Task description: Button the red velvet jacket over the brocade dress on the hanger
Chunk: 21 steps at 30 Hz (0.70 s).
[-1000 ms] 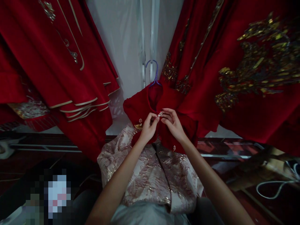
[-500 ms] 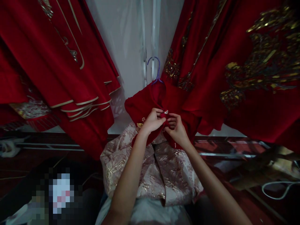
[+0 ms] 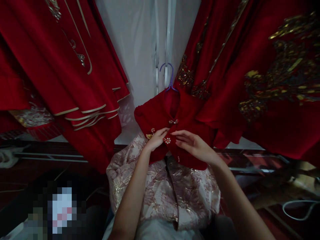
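A small red velvet jacket (image 3: pixel 150 115) hangs on a purple hanger (image 3: pixel 170 77) in front of me, above a pale gold brocade skirt (image 3: pixel 162 190). A pearl clasp (image 3: pixel 173 121) at the collar is fastened. My left hand (image 3: pixel 157 139) pinches a second pearl clasp (image 3: pixel 166 140) lower on the jacket's front. My right hand (image 3: pixel 194 145) rests against the red fabric beside that clasp, fingers stretched towards it and partly curled.
Large red robes with gold trim (image 3: pixel 62 66) hang at the left and red robes with gold embroidery (image 3: pixel 262 73) at the right. A pale wall (image 3: pixel 140 50) lies behind. A dark floor with a white cable (image 3: pixel 297 210) is at the lower right.
Both hands have dropped from the collar clasp, which now sits closed, to the second clasp lower on the jacket.
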### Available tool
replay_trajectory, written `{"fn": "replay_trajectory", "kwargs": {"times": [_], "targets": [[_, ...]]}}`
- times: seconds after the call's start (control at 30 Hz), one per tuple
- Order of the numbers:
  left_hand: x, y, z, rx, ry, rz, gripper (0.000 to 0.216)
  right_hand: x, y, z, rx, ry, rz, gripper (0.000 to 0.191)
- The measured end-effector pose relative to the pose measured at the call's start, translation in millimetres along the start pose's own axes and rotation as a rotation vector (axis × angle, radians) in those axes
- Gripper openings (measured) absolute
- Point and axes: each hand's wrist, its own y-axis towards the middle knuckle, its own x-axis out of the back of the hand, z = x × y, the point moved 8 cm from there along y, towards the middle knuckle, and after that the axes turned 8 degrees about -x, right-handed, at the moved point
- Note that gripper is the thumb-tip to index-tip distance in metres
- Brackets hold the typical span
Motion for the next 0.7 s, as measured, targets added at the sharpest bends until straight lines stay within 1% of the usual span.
{"fn": "replay_trajectory", "kwargs": {"times": [0.03,0.1,0.17,0.2,0.27,0.33,0.4,0.43,0.47,0.53,0.6,0.63,0.7], "targets": [[5,-4,1,0.068,-0.013,0.015,0.023,-2,0,-1,0.007,-0.087,-0.024,0.031],[13,-15,2,0.198,-0.05,0.047,0.024,1,0,-2,0.023,-0.305,-0.155,0.029],[18,-23,0,0.269,-0.074,0.076,0.024,3,0,-3,0.032,-0.53,-0.29,0.025],[20,-25,-1,0.282,-0.073,0.082,0.024,1,0,-5,0.031,-0.613,-0.332,0.025],[20,-28,-4,0.291,-0.057,0.1,0.028,-4,2,-8,0.021,-0.692,-0.368,0.028],[18,-29,-4,0.303,-0.037,0.127,0.032,-12,2,-10,0.025,-0.692,-0.376,0.03],[18,-28,-4,0.309,0.025,0.142,0.033,-17,3,-9,0.052,-0.657,-0.379,0.025],[22,-26,-5,0.285,0.09,0.116,0.033,-19,3,-8,0.062,-0.63,-0.377,0.022],[31,-23,-9,0.237,0.178,0.054,0.032,-19,3,-7,0.063,-0.596,-0.371,0.021],[56,-19,-23,0.089,0.375,-0.151,0.03,-18,3,-7,0.047,-0.507,-0.357,0.023],[82,-22,-35,-0.036,0.522,-0.352,0.028,-15,3,-5,0.044,-0.412,-0.362,0.027],[91,-25,-37,-0.062,0.567,-0.402,0.028,-13,2,-3,0.058,-0.372,-0.376,0.029],[102,-28,-31,-0.052,0.606,-0.403,0.031,-12,0,3,0.108,-0.313,-0.41,0.03]]}}
